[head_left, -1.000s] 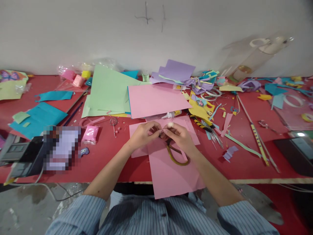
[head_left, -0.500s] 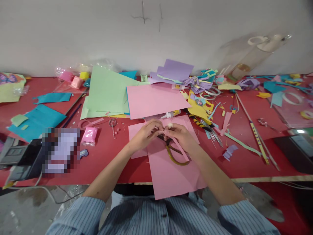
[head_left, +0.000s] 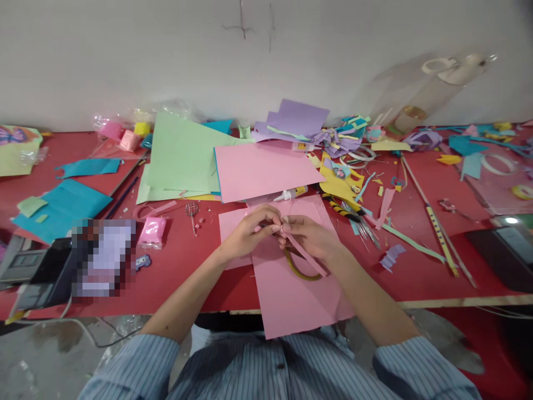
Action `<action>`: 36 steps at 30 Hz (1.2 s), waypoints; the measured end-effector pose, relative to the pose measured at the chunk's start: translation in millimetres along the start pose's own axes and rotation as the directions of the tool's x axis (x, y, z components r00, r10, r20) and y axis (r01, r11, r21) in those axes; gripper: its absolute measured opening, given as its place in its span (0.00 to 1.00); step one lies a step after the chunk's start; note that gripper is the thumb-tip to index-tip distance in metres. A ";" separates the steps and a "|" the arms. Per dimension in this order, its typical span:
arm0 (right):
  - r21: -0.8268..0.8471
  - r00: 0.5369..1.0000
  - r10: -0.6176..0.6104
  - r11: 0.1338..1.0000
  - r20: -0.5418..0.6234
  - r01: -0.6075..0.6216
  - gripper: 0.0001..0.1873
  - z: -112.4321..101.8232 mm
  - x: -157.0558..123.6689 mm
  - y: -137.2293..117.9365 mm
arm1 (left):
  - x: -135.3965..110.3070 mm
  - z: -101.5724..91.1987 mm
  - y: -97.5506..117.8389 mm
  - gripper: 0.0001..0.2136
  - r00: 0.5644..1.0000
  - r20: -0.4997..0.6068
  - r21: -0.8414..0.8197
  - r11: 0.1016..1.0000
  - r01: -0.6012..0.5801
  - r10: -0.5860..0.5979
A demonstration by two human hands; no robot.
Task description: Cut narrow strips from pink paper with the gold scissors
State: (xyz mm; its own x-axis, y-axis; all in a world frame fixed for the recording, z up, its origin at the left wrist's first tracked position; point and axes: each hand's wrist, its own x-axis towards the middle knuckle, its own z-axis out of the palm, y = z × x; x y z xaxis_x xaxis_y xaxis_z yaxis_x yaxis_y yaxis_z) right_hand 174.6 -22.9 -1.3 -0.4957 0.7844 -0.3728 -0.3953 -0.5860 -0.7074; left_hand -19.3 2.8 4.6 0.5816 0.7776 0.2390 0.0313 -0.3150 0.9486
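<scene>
A narrow pink paper strip [head_left: 307, 255] runs from between my fingertips down to the right. My left hand [head_left: 255, 229] pinches its upper end, thumb and forefinger pressed together. Fingertip to fingertip with it, my right hand [head_left: 307, 236] is closed on the same strip; the small part between the fingers is mostly hidden. Beneath my hands lie scissors with an olive-yellow handle loop [head_left: 302, 273], their blades out of sight under the fingers. They rest on a pink paper sheet [head_left: 291, 308] that overhangs the front edge of the table.
A glue bottle [head_left: 291, 194] lies just beyond my hands, beside a large pink sheet [head_left: 266, 169]. Black-and-yellow-handled tools [head_left: 345, 210] are to the right among paper scraps. Green paper [head_left: 179, 155], a pink clay packet [head_left: 152, 231] and a phone [head_left: 104, 255] are leftward. A clear bottle [head_left: 433, 97] leans against the wall.
My right hand has turned slightly and its fingers have shifted around the strip, whose loose end has swung a little right. More of the scissors is now covered.
</scene>
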 end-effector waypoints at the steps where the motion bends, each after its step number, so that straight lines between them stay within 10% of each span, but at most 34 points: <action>1: 0.001 1.000 0.007 1.000 0.011 -0.007 0.12 0.1 0.0 0.1 | -0.2 0.6 0.1 0.08 1.000 -0.005 -0.007 1.000 0.003 -0.003; 11: -0.034 0.998 -0.004 0.999 0.064 0.006 0.16 5.2 -1.0 -0.6 | -1.8 9.3 2.6 0.06 0.996 -0.089 -0.004 1.000 -0.003 0.003; 17: -0.200 0.974 -0.224 0.957 -0.036 0.212 0.13 8.3 2.1 2.1 | -0.6 8.1 2.9 0.04 0.983 -0.172 0.097 0.994 -0.046 0.062; 26: -0.670 0.731 -0.680 0.571 -0.062 0.475 0.06 17.5 -5.7 7.6 | -0.8 10.4 -0.3 0.01 0.960 -0.237 0.201 0.974 -0.102 0.149; 36: -0.848 0.590 -0.793 0.205 0.149 0.489 0.08 13.6 -6.9 14.7 | -4.3 13.5 0.0 0.02 0.953 -0.254 0.231 0.967 -0.106 0.165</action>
State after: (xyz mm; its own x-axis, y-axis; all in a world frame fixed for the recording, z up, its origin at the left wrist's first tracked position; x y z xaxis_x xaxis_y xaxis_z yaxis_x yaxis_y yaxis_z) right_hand 161.6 -39.7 -0.9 -0.0942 0.8977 0.4305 0.3326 0.4360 -0.8362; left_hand -10.8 -7.8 0.8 0.3534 0.8273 0.4367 0.1564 -0.5125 0.8443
